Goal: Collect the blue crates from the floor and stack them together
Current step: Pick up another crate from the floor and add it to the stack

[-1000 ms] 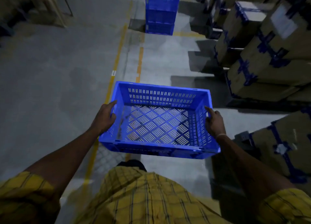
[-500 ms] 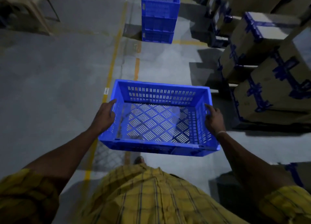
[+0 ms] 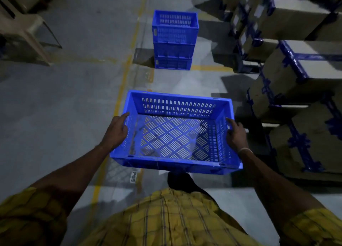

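Observation:
I carry an empty blue slotted crate (image 3: 175, 134) level in front of my waist, above the floor. My left hand (image 3: 115, 132) grips its left side wall, fingers curled under the rim. My right hand (image 3: 236, 134) grips its right side wall the same way. Ahead on the floor stands a stack of blue crates (image 3: 174, 40), three high, beside a yellow floor line.
Taped cardboard boxes (image 3: 296, 70) are piled along the right side of the aisle. A beige plastic chair (image 3: 20, 27) stands at the far left. Yellow floor lines (image 3: 124, 79) run forward along the grey concrete between me and the stack.
I have walked forward with the crate: the stack of blue crates sits lower and closer in view, and the boxes on the right have slid past. Both grips are unchanged.

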